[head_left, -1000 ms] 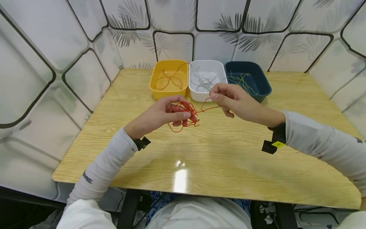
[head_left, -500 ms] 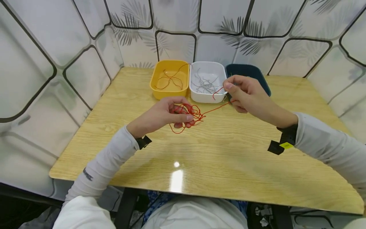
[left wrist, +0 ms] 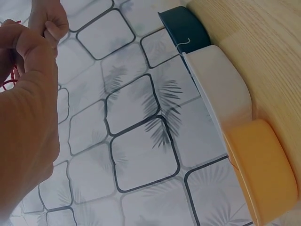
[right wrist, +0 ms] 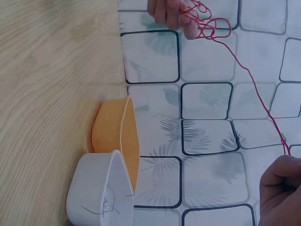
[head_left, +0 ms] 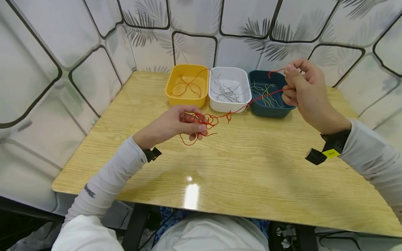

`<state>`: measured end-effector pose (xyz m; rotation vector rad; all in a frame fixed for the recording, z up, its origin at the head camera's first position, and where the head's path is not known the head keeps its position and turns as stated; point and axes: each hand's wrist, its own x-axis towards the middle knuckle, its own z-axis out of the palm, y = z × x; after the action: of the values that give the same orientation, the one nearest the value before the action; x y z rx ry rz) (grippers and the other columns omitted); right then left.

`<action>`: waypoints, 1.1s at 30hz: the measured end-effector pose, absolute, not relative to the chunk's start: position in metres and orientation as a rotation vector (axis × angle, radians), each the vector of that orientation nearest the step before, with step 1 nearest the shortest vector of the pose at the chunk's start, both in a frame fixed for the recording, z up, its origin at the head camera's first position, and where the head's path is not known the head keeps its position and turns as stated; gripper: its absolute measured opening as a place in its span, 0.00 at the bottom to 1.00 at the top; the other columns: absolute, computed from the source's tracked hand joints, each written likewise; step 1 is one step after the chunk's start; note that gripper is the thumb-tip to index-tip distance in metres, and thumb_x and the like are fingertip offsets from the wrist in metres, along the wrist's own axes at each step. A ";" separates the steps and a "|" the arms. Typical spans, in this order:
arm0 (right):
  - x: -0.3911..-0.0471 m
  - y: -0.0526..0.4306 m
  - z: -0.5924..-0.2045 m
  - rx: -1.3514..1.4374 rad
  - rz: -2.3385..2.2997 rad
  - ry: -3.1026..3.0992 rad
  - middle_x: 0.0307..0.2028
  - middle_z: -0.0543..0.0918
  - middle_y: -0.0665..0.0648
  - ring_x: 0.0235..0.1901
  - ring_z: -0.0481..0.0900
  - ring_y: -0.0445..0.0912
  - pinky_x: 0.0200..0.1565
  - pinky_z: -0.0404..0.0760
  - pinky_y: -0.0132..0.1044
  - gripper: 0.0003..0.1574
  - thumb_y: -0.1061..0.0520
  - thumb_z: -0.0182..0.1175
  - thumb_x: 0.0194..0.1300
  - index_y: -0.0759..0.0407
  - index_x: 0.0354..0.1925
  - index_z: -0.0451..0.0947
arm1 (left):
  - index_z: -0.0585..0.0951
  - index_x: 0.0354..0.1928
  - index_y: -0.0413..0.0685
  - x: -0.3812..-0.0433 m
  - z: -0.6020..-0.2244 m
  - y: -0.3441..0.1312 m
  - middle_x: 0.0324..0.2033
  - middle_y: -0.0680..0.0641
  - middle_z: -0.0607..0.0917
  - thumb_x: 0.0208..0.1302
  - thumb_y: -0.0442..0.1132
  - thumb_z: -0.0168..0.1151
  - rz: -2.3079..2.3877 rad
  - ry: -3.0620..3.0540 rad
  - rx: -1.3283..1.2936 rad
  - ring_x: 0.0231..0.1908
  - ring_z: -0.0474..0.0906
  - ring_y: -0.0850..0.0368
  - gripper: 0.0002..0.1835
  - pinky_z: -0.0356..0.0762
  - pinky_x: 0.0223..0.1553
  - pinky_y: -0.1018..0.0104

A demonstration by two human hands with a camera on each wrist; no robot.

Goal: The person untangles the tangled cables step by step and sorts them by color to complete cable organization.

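In the head view, a tangle of red string (head_left: pixel 211 120) hangs at my left hand (head_left: pixel 176 126), pinched between its thumb and fingers above the table. Out to the right and higher up, my right hand (head_left: pixel 309 89) grips a strand of the same string with curled fingers, and a short loose end pokes out by the thumb. The strand runs taut-looking between both hands, passing in front of the white and dark blue bins. In the right wrist view the red string (right wrist: pixel 256 87) stretches from the tangle down to my right hand (right wrist: pixel 282 193).
Three bins stand side by side at the table's back: a yellow bin (head_left: pixel 187 101) with brown-orange strings, a white bin (head_left: pixel 224 105) with grey strings, and a dark blue bin (head_left: pixel 270 112) with yellow-green strings. A patterned curtain (head_left: pixel 194 52) rises behind the wooden table (head_left: pixel 238 174).
My right hand has moved right and up, drawing out a longer strand of red string. The tangle at my left hand has loosened and spread; that hand has barely moved.
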<state>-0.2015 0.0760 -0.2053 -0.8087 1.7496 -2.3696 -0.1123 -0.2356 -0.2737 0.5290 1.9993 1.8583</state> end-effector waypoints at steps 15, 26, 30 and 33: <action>-0.243 0.097 -0.209 -0.512 -2.501 1.554 0.20 0.48 0.53 0.14 0.42 0.43 0.18 0.51 0.33 0.11 0.61 0.52 0.65 0.66 0.38 0.61 | 0.72 0.46 0.39 -0.115 -0.275 -0.245 0.34 0.35 0.81 0.56 0.44 0.64 1.803 2.044 0.512 0.31 0.74 0.44 0.20 0.73 0.37 0.53; -0.280 0.001 -0.233 -0.395 -2.284 1.845 0.34 0.64 0.57 0.23 0.64 0.45 0.29 0.73 0.33 0.12 0.55 0.52 0.67 0.62 0.42 0.63 | 0.71 0.48 0.39 -0.121 -0.268 -0.242 0.35 0.34 0.81 0.56 0.43 0.64 1.795 2.006 0.505 0.32 0.76 0.44 0.21 0.74 0.36 0.55; -0.299 -0.051 -0.250 -0.399 -2.057 1.955 0.41 0.67 0.57 0.36 0.73 0.48 0.39 0.76 0.36 0.11 0.55 0.47 0.70 0.62 0.44 0.64 | 0.72 0.47 0.39 -0.121 -0.271 -0.242 0.35 0.35 0.81 0.57 0.44 0.64 1.814 2.001 0.501 0.32 0.76 0.44 0.21 0.74 0.36 0.54; -0.307 -0.076 -0.263 -0.462 -1.861 2.005 0.46 0.68 0.57 0.45 0.73 0.49 0.45 0.74 0.37 0.14 0.54 0.45 0.71 0.63 0.48 0.63 | 0.72 0.46 0.38 -0.119 -0.274 -0.241 0.34 0.34 0.81 0.57 0.42 0.63 1.839 1.978 0.499 0.31 0.77 0.44 0.19 0.74 0.35 0.53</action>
<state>-0.3071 -0.0758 -0.2626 -0.4621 2.0054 -1.8615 -0.1189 -0.2412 -0.2739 0.4988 1.9778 1.8389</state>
